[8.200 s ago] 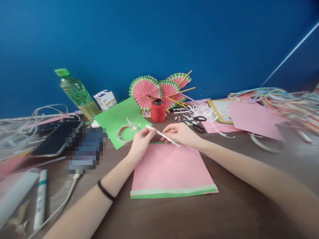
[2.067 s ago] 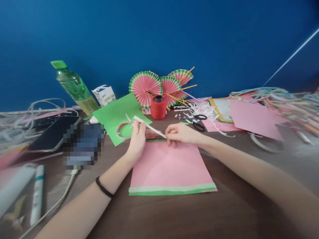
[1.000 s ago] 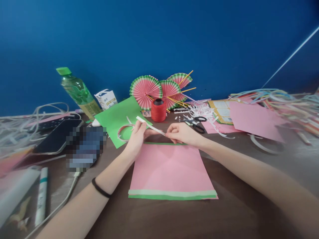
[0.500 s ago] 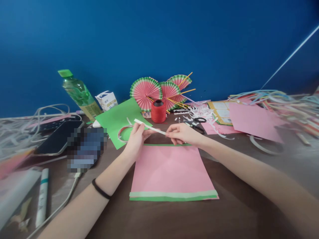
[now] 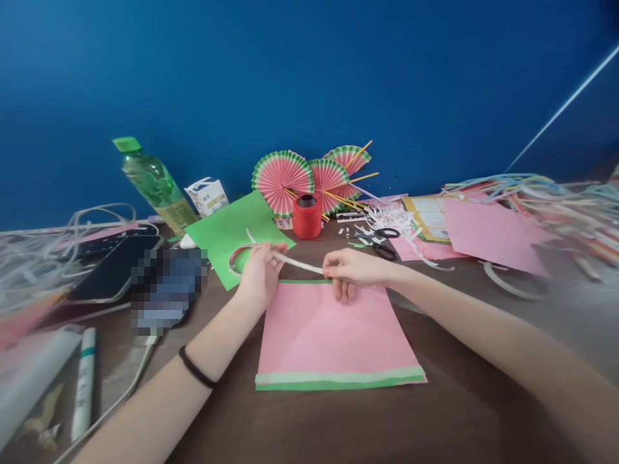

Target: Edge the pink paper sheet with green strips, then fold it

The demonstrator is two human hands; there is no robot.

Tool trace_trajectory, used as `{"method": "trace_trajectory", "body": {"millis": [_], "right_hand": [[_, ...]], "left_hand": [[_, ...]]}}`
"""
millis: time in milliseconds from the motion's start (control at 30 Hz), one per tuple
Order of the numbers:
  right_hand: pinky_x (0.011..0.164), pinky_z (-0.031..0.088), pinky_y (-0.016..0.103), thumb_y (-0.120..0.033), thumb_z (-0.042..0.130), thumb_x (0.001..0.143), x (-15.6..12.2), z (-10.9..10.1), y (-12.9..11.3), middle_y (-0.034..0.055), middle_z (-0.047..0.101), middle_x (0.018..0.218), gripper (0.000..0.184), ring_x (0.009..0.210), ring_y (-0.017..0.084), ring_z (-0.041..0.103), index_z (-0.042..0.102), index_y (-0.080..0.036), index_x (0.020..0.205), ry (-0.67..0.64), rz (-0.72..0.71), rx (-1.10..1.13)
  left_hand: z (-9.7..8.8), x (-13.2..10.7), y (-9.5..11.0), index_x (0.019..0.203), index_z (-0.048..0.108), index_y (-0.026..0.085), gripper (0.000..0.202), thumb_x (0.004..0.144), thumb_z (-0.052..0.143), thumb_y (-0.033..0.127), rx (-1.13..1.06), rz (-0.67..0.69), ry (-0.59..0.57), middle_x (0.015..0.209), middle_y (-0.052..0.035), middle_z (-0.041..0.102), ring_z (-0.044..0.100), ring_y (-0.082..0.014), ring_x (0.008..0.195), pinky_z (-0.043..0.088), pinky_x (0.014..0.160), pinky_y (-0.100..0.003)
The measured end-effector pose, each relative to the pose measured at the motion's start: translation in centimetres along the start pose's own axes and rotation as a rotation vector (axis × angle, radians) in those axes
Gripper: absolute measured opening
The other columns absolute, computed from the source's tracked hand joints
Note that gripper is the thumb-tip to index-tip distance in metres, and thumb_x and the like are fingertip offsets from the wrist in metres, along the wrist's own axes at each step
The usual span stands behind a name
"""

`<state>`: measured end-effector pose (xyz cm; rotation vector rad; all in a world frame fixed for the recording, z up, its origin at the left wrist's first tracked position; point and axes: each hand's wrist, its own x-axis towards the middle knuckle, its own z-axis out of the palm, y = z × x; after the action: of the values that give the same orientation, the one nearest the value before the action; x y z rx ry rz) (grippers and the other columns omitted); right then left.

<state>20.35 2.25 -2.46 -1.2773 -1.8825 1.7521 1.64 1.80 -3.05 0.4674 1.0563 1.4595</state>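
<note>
A narrow white paper strip stretches between my two hands above the far edge of a pink paper sheet. My left hand pinches the strip's left end, fingers closed. My right hand pinches its right end, with the other fingers resting on the pink sheet. The sheet carries a green and pale band along its near edge and a thin green line along its far edge. A green paper sheet with a roll of tape lies just behind my left hand.
Watermelon paper fans and a red thread spool stand at the back. Black scissors lie among white paper scraps. A green bottle, a small carton, a phone, cables and a glue stick sit left; pink paper and coloured strips right.
The strip has dropped lower toward the pink sheet's far edge and lies flatter between my hands. My right hand's fingers have come down onto the sheet.
</note>
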Motion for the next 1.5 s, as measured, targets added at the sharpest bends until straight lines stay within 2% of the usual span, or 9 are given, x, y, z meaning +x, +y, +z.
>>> {"method": "trace_trajectory", "body": {"millis": [100,300,500,667,800,933,1033,1167,1500], "right_hand": [[0.039,0.042,0.015,-0.026,0.048,0.081,0.0,-0.3,0.2,0.0016,0.064,0.052,0.010,0.040,0.009,0.057,0.044,-0.017,0.078,-0.038,0.009,-0.034],[0.036,0.040,0.015,-0.029,0.053,0.078,0.3,-1.7,0.4,-0.0002,0.063,0.055,0.014,0.034,0.006,0.052,0.048,-0.017,0.079,0.085,-0.036,-0.098],[0.038,0.039,0.017,-0.030,0.054,0.076,0.5,-1.8,0.5,-0.0003,0.059,0.057,0.016,0.039,0.007,0.052,0.057,-0.015,0.075,0.217,-0.151,-0.293],[0.060,0.044,0.022,-0.028,0.056,0.072,0.6,-2.1,0.3,0.0040,0.063,0.076,0.016,0.069,0.013,0.058,0.064,-0.015,0.072,0.341,-0.301,-0.485],[0.063,0.043,0.023,-0.028,0.052,0.074,0.4,-2.2,0.0,0.0035,0.065,0.075,0.019,0.069,0.013,0.057,0.065,-0.014,0.078,0.278,-0.285,-0.385],[0.055,0.042,0.022,-0.030,0.055,0.072,0.3,-2.2,0.1,0.0011,0.062,0.064,0.024,0.058,0.010,0.055,0.064,-0.014,0.087,0.158,-0.214,-0.284],[0.059,0.045,0.024,-0.031,0.056,0.073,0.4,-2.3,0.3,0.0024,0.064,0.066,0.027,0.061,0.012,0.057,0.064,-0.014,0.091,0.129,-0.201,-0.284],[0.081,0.044,0.029,-0.033,0.053,0.077,0.5,-2.3,0.4,0.0064,0.067,0.095,0.027,0.089,0.017,0.060,0.066,-0.016,0.093,0.236,-0.270,-0.307],[0.080,0.047,0.030,-0.016,0.044,0.079,0.6,-0.9,-0.4,0.0075,0.062,0.101,0.023,0.086,0.013,0.061,0.061,-0.014,0.094,0.470,-0.439,-0.088]], "left_hand": [[0.3,0.1,1.2,0.068,0.042,0.019,0.012,0.079,0.041,0.015,-0.086,-0.062,0.108,0.066,-0.0003,0.058,0.062,-0.0128,0.072,0.045,0.080,-0.029],[0.1,0.5,3.9,0.071,0.045,0.019,0.010,0.074,0.042,0.010,-0.034,0.144,-0.006,0.073,-0.0009,0.059,0.063,-0.0149,0.077,0.048,0.076,-0.030],[-1.7,1.6,6.4,0.066,0.051,0.019,0.008,0.065,0.047,0.011,0.414,0.358,0.005,0.061,0.0012,0.058,0.059,-0.0135,0.061,0.046,0.059,-0.024],[-3.7,2.8,6.4,0.067,0.059,0.019,0.020,0.049,0.069,0.021,1.208,0.255,-0.178,0.058,0.0015,0.061,0.053,-0.0143,0.050,0.037,0.047,-0.023],[-4.7,3.4,6.0,0.060,0.058,0.021,0.028,0.038,0.074,0.020,1.300,0.241,-0.324,0.051,0.0038,0.058,0.052,-0.0162,0.049,0.036,0.048,-0.024],[-4.6,3.4,6.4,0.048,0.053,0.022,0.015,0.048,0.068,0.019,1.463,0.332,-0.330,0.047,0.0039,0.055,0.047,-0.0150,0.046,0.031,0.049,-0.024],[-4.0,2.9,6.8,0.057,0.054,0.023,0.009,0.057,0.063,0.019,1.401,0.386,-0.250,0.055,0.0031,0.060,0.052,-0.0163,0.048,0.033,0.052,-0.024],[-2.8,1.7,7.1,0.067,0.055,0.022,0.010,0.061,0.061,0.017,1.089,0.338,-0.208,0.055,0.0017,0.064,0.056,-0.0173,0.051,0.037,0.056,-0.024],[-0.6,-0.8,5.7,0.076,0.058,0.020,0.006,0.070,0.058,0.020,0.887,0.191,-0.587,0.066,-0.0054,0.069,0.064,-0.0204,0.068,0.045,0.068,-0.029]]}}
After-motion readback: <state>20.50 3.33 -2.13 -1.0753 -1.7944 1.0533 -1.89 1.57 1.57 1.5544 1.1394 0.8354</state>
